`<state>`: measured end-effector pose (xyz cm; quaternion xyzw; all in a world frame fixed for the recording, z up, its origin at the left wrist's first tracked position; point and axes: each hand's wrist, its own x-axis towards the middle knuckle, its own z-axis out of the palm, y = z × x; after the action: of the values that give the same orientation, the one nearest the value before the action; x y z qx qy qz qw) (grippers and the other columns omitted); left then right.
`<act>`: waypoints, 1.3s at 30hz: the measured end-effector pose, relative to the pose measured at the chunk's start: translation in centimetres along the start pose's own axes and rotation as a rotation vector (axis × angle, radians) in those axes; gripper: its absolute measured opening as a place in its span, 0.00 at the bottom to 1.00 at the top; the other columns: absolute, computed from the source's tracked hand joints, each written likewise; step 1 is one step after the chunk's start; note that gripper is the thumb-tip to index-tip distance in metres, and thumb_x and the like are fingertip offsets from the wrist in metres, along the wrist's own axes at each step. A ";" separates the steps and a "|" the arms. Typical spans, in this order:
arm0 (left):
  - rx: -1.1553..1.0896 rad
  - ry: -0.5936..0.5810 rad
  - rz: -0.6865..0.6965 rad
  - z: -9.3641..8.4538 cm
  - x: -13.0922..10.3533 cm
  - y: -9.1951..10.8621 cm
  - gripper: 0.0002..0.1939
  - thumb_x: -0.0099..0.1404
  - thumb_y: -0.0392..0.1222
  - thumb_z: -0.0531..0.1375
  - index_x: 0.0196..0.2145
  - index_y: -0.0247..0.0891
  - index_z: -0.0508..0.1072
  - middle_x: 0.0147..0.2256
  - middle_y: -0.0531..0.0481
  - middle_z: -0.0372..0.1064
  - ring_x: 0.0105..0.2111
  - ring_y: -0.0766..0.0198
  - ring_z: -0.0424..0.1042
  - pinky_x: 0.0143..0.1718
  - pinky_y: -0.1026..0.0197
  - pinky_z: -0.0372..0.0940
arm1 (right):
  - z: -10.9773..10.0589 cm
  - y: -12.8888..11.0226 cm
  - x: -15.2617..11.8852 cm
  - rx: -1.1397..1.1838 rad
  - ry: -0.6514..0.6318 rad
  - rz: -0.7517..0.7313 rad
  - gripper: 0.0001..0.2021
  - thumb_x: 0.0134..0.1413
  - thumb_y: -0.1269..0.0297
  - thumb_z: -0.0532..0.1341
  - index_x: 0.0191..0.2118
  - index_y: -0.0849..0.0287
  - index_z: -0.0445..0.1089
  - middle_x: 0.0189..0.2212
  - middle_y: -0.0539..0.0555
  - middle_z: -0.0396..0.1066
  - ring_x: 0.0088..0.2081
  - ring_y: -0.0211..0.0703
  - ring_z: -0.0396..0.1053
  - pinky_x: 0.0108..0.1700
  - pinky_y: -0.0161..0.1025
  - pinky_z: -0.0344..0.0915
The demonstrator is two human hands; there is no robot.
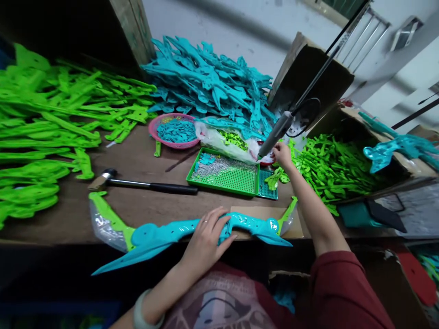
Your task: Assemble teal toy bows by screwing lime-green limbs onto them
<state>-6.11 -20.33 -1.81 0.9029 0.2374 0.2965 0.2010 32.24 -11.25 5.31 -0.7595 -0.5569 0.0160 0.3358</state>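
Observation:
A blue plastic toy bow (161,233) lies along the front edge of the table, with green arms and clear pieces at its two ends. My left hand (206,233) rests over the middle of the bow, thumb and fingers closed around its grip part. Farther off, my right hand (283,156) reaches to a small red bowl (266,160), fingers bent together at its rim; what they hold, if anything, is hidden. Right beside that hand hangs a grey electric screwdriver (276,132), tip pointing down. A green tray (240,180) of small metal screws sits in front of the bowl.
A hammer (144,184) lies left of the tray. Behind stand a pink basket (171,142) of blue pieces and a plastic bag (209,135) of green pieces. Piles of green parts (41,119), blue parts (209,77) and more green parts (339,164) surround the workspace.

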 end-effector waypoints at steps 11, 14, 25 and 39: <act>0.048 -0.052 0.009 -0.2 -0.2 -0.6 0.27 0.66 0.52 0.62 0.58 0.36 0.67 0.57 0.32 0.68 0.56 0.38 0.68 0.54 0.36 0.66 | -1.6 -7.6 -19.1 0.469 -0.669 -0.207 0.12 0.68 0.57 0.56 0.37 0.58 0.69 0.34 0.56 0.74 0.38 0.41 0.74 0.43 0.40 0.73; 0.062 -0.060 0.008 -0.1 -0.2 -0.5 0.27 0.65 0.51 0.63 0.58 0.36 0.67 0.57 0.32 0.68 0.56 0.37 0.68 0.54 0.36 0.66 | -1.0 -7.4 -18.8 0.438 -0.785 -0.407 0.09 0.70 0.65 0.53 0.42 0.59 0.69 0.39 0.58 0.73 0.45 0.42 0.70 0.51 0.42 0.69; -0.037 -0.090 -0.084 -0.2 -0.2 -0.4 0.26 0.63 0.49 0.64 0.57 0.41 0.69 0.59 0.37 0.68 0.58 0.39 0.67 0.56 0.36 0.66 | -1.9 -6.6 -17.3 0.223 -0.878 -0.579 0.10 0.71 0.69 0.49 0.47 0.58 0.66 0.43 0.59 0.69 0.45 0.42 0.67 0.48 0.40 0.68; -0.035 -0.094 -0.093 0.0 -0.5 -0.3 0.27 0.64 0.48 0.64 0.58 0.39 0.69 0.59 0.37 0.67 0.60 0.41 0.65 0.59 0.37 0.63 | -2.1 -6.9 -17.3 0.091 -0.863 -0.687 0.10 0.70 0.71 0.48 0.47 0.58 0.66 0.43 0.58 0.68 0.44 0.43 0.66 0.47 0.40 0.69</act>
<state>-6.57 -20.39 -2.22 0.9003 0.2642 0.2482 0.2412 20.75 -26.02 4.52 -0.4435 -0.8584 0.2394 0.0953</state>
